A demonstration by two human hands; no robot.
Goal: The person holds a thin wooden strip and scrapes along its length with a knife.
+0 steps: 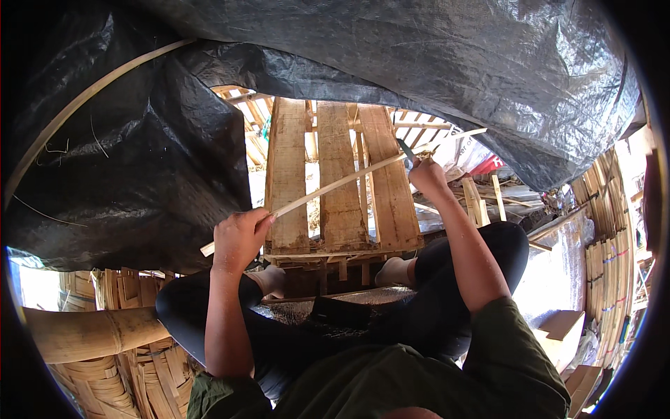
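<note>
A long, pale bamboo strip slants across in front of me, its right end higher and farther away. My left hand is closed around the strip close to its lower left end. Farther off on the right, my right hand grips a knife. The knife's dark blade stands up against the strip, while its handle is hidden in my fist. Shavings or a curl of bamboo show just above that hand. Behind the strip lie several rough wooden planks with gaps between them.
Dark plastic sheeting hangs over the far side, and more drapes at the left beside a bent bamboo strip. A thick bamboo pole lies at lower left. Tied bundles of bamboo strips stand at right. My feet are by the planks' near end.
</note>
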